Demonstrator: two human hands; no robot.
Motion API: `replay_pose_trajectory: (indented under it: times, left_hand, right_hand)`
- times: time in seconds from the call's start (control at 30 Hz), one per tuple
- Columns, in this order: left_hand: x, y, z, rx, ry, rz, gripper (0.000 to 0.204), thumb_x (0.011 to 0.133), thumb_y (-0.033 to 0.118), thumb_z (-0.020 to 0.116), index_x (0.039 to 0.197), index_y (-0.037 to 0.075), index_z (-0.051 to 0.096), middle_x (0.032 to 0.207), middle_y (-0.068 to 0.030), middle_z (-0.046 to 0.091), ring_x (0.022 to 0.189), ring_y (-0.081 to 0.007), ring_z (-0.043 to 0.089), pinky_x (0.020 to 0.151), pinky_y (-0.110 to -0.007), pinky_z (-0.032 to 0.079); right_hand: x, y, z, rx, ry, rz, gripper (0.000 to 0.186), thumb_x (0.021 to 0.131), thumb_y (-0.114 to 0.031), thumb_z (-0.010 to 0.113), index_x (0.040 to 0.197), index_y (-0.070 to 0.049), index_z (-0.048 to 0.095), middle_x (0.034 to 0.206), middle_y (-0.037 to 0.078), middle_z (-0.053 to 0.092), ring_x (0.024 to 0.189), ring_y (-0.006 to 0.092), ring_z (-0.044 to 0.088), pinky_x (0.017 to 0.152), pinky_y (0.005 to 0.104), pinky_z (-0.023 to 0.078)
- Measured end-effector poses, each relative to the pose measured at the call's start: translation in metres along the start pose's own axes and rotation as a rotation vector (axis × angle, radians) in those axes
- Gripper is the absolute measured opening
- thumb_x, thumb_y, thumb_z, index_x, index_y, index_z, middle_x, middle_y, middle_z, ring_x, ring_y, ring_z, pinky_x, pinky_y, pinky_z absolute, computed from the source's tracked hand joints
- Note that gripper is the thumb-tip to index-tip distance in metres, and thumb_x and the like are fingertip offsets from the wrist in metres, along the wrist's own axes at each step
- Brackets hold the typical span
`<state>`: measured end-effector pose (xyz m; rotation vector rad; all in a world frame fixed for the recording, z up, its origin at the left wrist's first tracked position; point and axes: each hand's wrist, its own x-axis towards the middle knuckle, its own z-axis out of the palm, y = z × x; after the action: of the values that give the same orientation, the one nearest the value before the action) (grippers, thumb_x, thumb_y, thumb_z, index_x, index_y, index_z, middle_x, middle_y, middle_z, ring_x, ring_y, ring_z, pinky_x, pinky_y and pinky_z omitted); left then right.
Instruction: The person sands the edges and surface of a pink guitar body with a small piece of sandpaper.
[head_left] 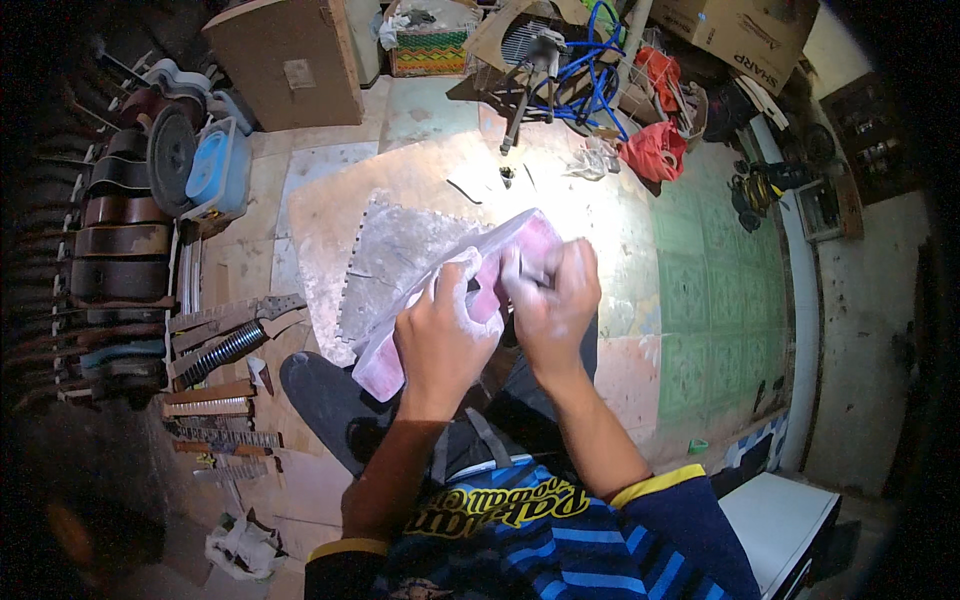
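A dusty pink-and-white piece shaped like an electric guitar body (378, 368) lies tilted across my lap, its edge turned upward. My left hand (448, 338) is closed over its near edge, fingers whitened with powder. Over the far half of the piece, my right hand (556, 305) is curled and smeared by motion; whatever lies under its fingers is hidden. Beneath the piece, a grey interlocking mat (400, 245) covered in white dust spreads over a brown sheet (320, 210).
Guitars (122, 240) stand in a row at the left, beside a blue plastic tub (212, 165). Wooden guitar necks (208, 408) lie on the left floor. Ahead are a tangled blue hose (600, 85), a red plastic bag (655, 152) and a cardboard box (735, 30).
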<state>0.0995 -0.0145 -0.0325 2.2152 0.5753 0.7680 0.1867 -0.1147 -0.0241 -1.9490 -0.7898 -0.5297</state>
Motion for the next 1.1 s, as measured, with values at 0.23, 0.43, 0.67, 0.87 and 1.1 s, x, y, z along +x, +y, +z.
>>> replay_pose_trajectory:
  times: [0.23,0.43,0.67,0.87,1.1]
  left_hand:
    - [0.006,0.003,-0.003,-0.009,0.004,0.013,0.038,0.079,0.015,0.079,0.112,0.005,0.064,0.095,-0.0195,0.073,0.087,-0.0433,0.071,0.074,-0.050,0.056]
    - [0.005,0.003,-0.004,0.012,-0.045,-0.078,0.041,0.075,0.015,0.082,0.113,0.008,0.067,0.092,-0.0183,0.074,0.088,-0.0418,0.072,0.077,-0.048,0.056]
    - [0.005,0.001,-0.009,0.037,-0.072,-0.078,0.044,0.073,0.017,0.085,0.113,0.008,0.067,0.093,-0.0190,0.074,0.088,-0.0426,0.073,0.077,-0.048,0.057]
    - [0.006,0.008,-0.006,0.015,-0.023,-0.060,0.051,0.073,0.021,0.090,0.116,0.006,0.068,0.099,-0.0185,0.076,0.092,-0.0387,0.075,0.083,-0.044,0.058]
    - [0.031,-0.018,-0.013,0.009,0.034,0.155,0.046,0.081,0.009,0.083,0.126,0.011,0.074,0.125,-0.0224,0.071,0.115,-0.0424,0.068,0.098,-0.045,0.055]
  right_hand:
    - [-0.003,-0.005,-0.004,0.030,-0.015,0.107,0.025,0.074,-0.005,0.080,0.074,-0.003,0.055,0.075,0.012,0.049,0.071,0.0303,0.051,0.066,0.0416,0.042]
    - [-0.019,-0.005,-0.005,0.043,-0.007,0.103,0.031,0.080,-0.005,0.084,0.074,0.000,0.054,0.073,0.008,0.049,0.066,0.0189,0.050,0.060,0.0342,0.041]
    - [-0.020,-0.002,-0.001,0.037,-0.011,0.087,0.033,0.079,-0.008,0.085,0.074,0.000,0.053,0.074,0.009,0.050,0.065,0.0184,0.050,0.060,0.0337,0.042]
    - [0.042,0.032,0.005,0.236,0.192,0.489,0.032,0.087,-0.013,0.080,0.073,-0.003,0.053,0.074,0.004,0.053,0.066,0.0136,0.050,0.061,0.0326,0.043]
    - [-0.031,0.072,-0.018,0.314,0.146,0.695,0.034,0.088,-0.016,0.082,0.074,-0.002,0.054,0.070,0.004,0.053,0.066,0.0127,0.048,0.061,0.0331,0.042]
